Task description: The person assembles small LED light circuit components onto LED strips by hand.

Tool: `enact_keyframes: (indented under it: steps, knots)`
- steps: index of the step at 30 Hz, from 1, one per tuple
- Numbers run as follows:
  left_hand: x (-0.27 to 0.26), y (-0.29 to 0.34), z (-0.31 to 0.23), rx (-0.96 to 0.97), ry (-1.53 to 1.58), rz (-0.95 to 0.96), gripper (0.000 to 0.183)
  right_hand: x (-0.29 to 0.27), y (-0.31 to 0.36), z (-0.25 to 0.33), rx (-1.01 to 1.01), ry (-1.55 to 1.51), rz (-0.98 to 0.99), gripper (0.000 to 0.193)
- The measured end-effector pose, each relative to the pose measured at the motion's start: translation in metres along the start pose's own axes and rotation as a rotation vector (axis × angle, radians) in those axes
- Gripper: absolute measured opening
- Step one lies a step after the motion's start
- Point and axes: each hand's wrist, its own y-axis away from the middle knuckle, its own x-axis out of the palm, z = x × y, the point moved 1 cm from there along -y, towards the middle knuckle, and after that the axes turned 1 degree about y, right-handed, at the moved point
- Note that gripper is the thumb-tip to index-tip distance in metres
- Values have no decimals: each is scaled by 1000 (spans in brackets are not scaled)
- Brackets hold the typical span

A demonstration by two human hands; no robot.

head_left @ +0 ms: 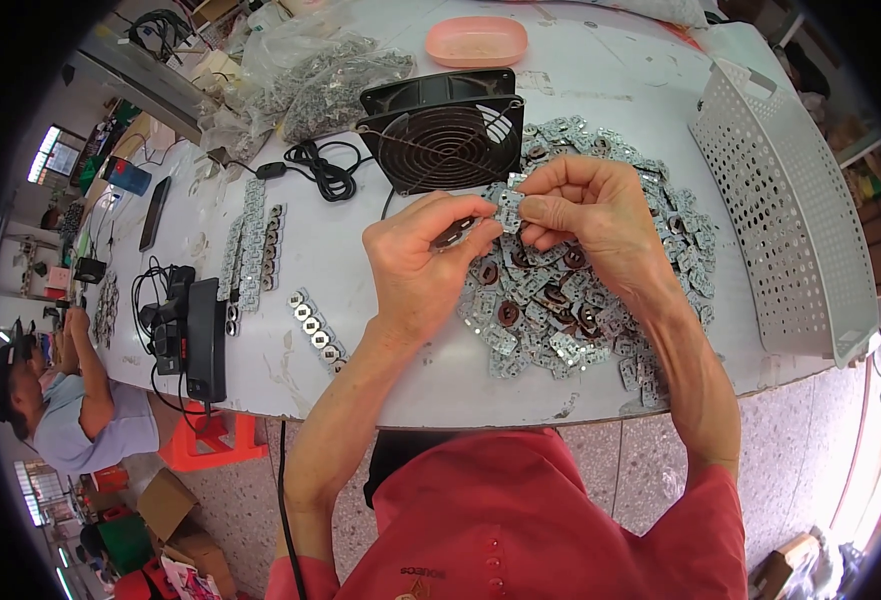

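Observation:
Between my two hands, above the pile's left side, is a small silvery metal plate [508, 212] with cut-outs. My right hand [585, 205] pinches it between thumb and fingers. My left hand [425, 255] is closed around a dark brown round part [453, 233], and its fingertips meet the plate's left edge. Whether the two pieces are joined I cannot tell. Below my hands spreads a heap of similar metal plates [550, 300], several with brown round parts in them. A short row of plates with round centres [316, 328] lies left of my left forearm.
A black fan [445, 140] stands just beyond my hands, its cable [325, 170] coiled beside it. A white perforated basket [785, 215] is at the right, a pink tray [476, 42] at the back. Plate rows [248, 245] and a black power strip [205, 340] lie left. Another person [70, 400] sits far left.

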Motion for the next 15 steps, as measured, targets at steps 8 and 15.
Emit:
enact_keyframes:
  steps: [8, 15]
  knots:
    - [-2, -4, -6, -335, 248, 50, 11, -1, 0, 3, -51, 125, 63, 10]
    - [1, -6, -8, -323, 105, 24, 12, -19, -4, 11, -81, 165, 30, 9]
